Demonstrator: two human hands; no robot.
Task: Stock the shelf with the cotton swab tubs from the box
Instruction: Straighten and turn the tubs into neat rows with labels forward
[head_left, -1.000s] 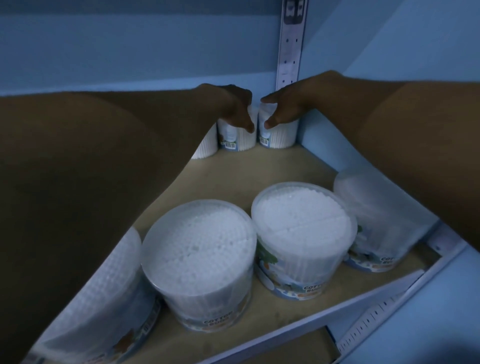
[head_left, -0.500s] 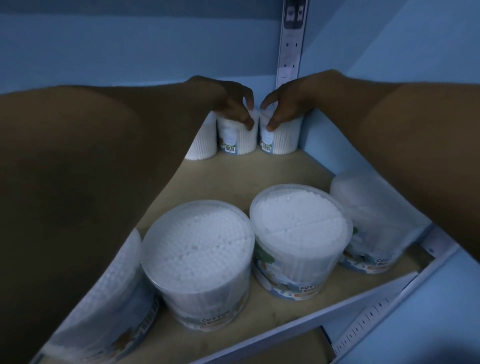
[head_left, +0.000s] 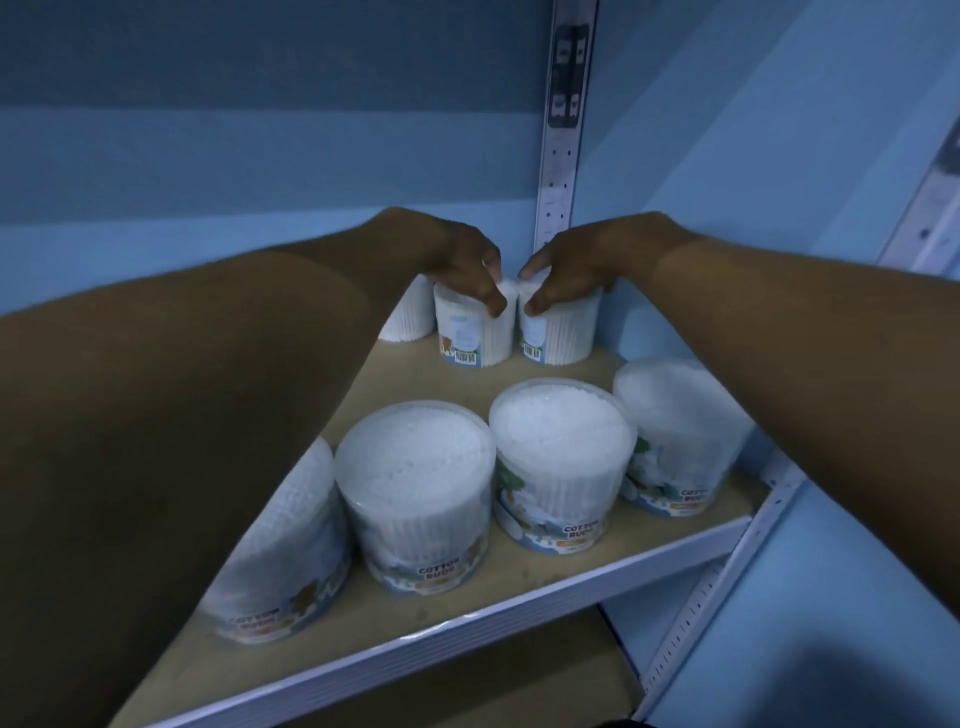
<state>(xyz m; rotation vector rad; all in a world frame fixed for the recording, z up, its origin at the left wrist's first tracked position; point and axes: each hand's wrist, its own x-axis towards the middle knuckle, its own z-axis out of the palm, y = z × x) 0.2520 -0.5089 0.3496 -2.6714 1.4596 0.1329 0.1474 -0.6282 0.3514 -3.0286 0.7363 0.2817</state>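
Cotton swab tubs sit in two rows against the shelf board (head_left: 415, 387): my left hand (head_left: 462, 265) grips the lid of one back tub (head_left: 475, 332), my right hand (head_left: 566, 270) grips its neighbour (head_left: 563, 332) in the far corner. Risk, I reckon: both tubs touch, so a careless nudge could topple one. A third back tub (head_left: 410, 312) crowds the left. Nearer the board's front edge, four tubs (head_left: 415, 483) stand under my forearms; pulling back low could sweep them off. The upright post (head_left: 563, 156) rises behind.

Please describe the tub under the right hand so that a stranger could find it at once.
Follow the perforated metal post down to the shelf's back right corner. There the right hand grips a tub, the rightmost of the back row.
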